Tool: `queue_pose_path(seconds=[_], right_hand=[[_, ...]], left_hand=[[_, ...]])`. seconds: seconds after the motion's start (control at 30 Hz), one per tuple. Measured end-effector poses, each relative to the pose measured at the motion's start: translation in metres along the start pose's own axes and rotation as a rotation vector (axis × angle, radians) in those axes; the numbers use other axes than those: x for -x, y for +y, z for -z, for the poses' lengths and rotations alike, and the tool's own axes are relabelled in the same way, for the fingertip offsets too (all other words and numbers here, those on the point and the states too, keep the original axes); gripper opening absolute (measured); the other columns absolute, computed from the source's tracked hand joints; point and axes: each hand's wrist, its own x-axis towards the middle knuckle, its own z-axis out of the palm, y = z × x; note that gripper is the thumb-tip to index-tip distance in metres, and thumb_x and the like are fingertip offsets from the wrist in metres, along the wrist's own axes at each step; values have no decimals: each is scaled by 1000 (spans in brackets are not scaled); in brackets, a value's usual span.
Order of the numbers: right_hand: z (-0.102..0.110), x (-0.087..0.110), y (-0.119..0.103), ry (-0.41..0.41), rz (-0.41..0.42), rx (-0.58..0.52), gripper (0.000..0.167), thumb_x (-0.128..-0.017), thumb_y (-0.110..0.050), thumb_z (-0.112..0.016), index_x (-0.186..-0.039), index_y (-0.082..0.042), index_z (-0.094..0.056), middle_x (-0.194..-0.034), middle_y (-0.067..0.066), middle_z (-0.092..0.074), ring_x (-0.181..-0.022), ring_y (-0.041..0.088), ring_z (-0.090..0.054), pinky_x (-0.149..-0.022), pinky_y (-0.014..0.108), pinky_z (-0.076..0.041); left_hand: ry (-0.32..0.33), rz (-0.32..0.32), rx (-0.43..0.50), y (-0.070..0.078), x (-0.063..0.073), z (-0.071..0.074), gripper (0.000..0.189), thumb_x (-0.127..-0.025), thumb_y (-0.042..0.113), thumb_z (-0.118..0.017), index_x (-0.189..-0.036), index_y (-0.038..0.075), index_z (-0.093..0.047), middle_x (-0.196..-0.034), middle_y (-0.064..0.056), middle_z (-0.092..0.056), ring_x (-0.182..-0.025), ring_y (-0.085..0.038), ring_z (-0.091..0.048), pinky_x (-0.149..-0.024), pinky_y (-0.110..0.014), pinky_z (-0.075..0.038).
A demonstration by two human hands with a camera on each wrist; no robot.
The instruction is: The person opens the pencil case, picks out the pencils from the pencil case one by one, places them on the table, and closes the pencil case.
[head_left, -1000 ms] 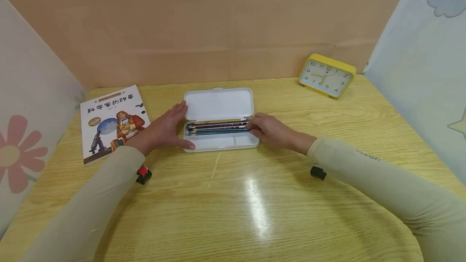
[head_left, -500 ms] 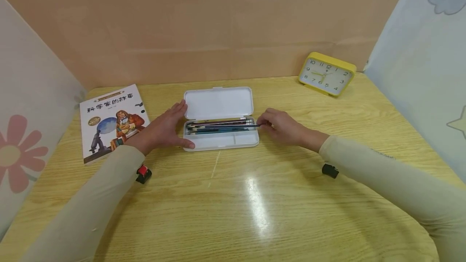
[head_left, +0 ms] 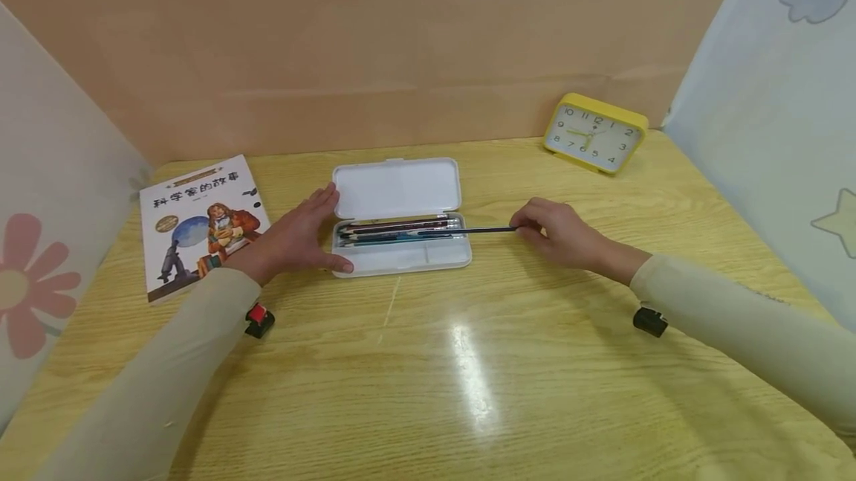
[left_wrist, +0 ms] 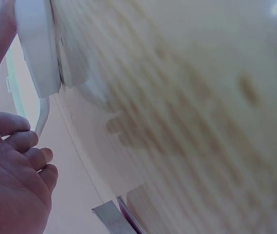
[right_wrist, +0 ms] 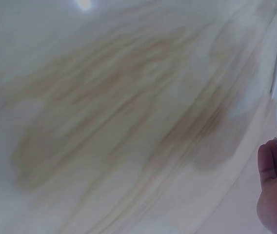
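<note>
Pencil (head_left: 487,230), slender and dark with a pale tip, is pinched by the right hand (head_left: 560,236) and reaches over the open white case (head_left: 388,263); the left hand (head_left: 299,237) rests spread against it; a yellow clock (head_left: 595,135) stands beyond.

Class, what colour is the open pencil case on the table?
White; the pencil case shows best in the head view.

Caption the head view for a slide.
Right hand holds a dark pencil by one end, its other end over the open white pencil case; left hand touches the case's left side.
</note>
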Motion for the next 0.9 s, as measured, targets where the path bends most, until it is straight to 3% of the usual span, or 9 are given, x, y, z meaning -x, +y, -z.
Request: queue_pose_path(seconds=[0.43, 0.9], right_hand=[[28, 34, 29, -9, -107, 109, 15, -82, 9, -67, -92, -3, -65, -81, 0, -58, -69, 12, -54, -59, 34, -46], [37, 44, 54, -74, -203, 199, 11, -83, 9, -65, -92, 2, -65, -84, 8, -59, -73, 21, -56, -64, 41, -48]], left_hand=[[5, 2, -1, 1, 1, 2, 126, -63, 60, -79, -150, 1, -10, -157, -11, 1, -142, -31, 0, -111, -51, -10], [18, 12, 10, 1, 1, -1, 126, -62, 60, -80, -151, 3, -11, -157, -10, 0, -142, -30, 0, -111, -52, -10]])
